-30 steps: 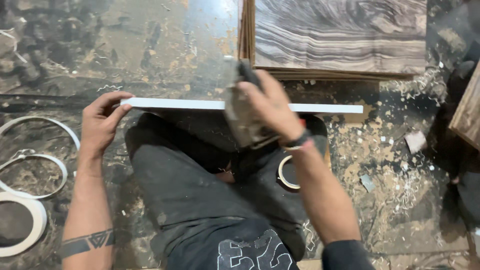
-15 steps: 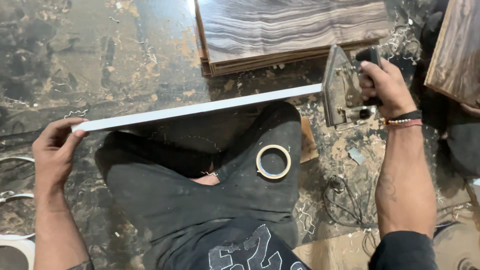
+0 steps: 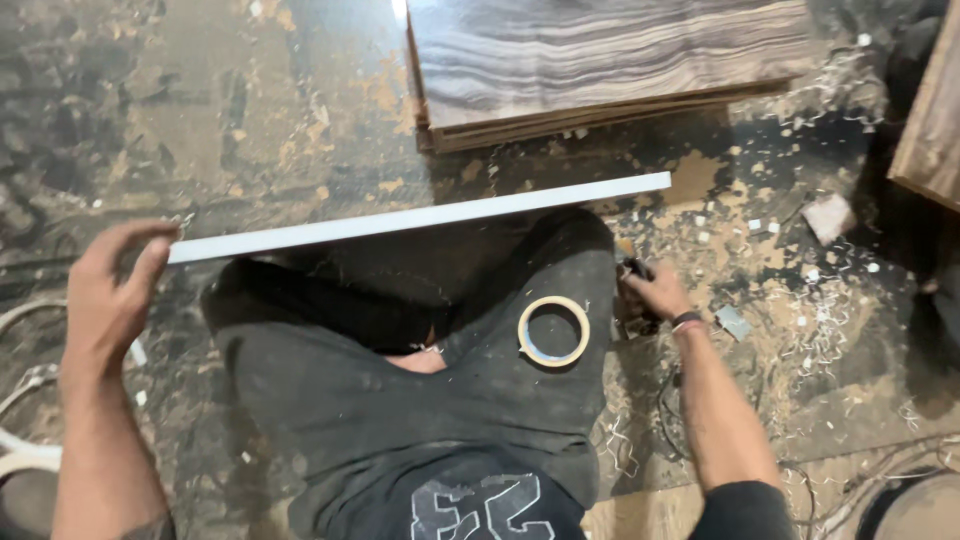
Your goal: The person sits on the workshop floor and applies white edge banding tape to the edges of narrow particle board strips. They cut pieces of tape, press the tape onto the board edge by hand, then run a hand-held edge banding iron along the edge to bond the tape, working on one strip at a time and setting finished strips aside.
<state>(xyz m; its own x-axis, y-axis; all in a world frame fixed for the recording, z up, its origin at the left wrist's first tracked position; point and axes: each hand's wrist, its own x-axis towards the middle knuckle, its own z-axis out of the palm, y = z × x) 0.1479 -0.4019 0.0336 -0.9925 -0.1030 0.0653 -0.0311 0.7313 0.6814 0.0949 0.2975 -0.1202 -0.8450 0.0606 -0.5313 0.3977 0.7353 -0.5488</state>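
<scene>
Left hand [image 3: 115,290] grips the left end of the long white strip [image 3: 420,217], thumb and fingers wrapped over its edge, holding it on edge across the raised knees, while right hand [image 3: 655,292] is down beside the right knee, closed on a small dark tool [image 3: 634,272] set on the floor, too hidden to tell what kind. Looks like a pause between passes along the strip's edge, so any next pass would need the strip held steady and the tool lifted back to it. No containers in view; a tape roll [image 3: 553,331] rests on the dark trousers [image 3: 400,400], stacked wood-grain boards [image 3: 600,60] lie just beyond the strip, and shavings [image 3: 800,300] litter the floor [image 3: 200,100].
</scene>
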